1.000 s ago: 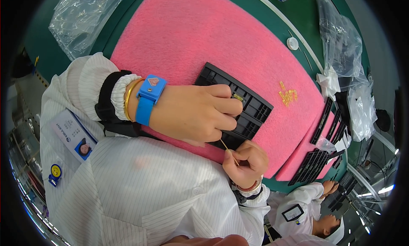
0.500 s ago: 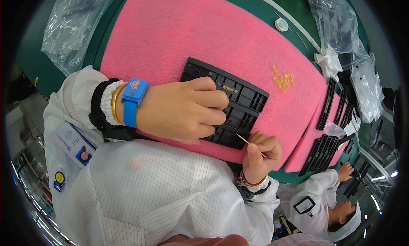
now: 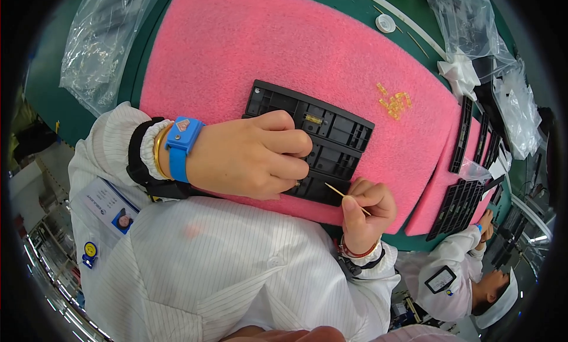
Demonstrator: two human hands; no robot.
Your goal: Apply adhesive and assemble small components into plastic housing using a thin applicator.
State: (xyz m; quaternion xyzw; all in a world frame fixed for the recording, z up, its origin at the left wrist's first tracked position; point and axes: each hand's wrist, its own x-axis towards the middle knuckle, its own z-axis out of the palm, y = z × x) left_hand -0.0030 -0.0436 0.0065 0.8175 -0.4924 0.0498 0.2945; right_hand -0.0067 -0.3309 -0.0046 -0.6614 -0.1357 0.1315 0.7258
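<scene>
A black plastic ribbed part (image 3: 340, 129) with several recessed compartments lies tilted on the pink foam mat (image 3: 236, 40). My left hand (image 3: 254, 158), with a blue strap on its wrist, rests over this part's left side; its fingers are curled and their tips are hidden. One small yellow translucent piece (image 3: 313, 119) sits in an upper compartment. At the part's lower right corner, my right hand (image 3: 370, 215) pinches a thin wooden toothpick (image 3: 335, 190) between thumb and fingers. The toothpick's tip points up and left over the black part.
Several loose yellow pieces (image 3: 394, 105) lie on the mat to the right. A small white cap (image 3: 385, 23) and thin sticks are at the back. More black ribbed parts (image 3: 455, 206) and plastic bags (image 3: 473, 28) stand right. A co-worker (image 3: 444, 283) sits at lower right.
The view has shifted slightly. My left hand has moved a little left over the black part. My right hand still pinches the toothpick near the same corner.
</scene>
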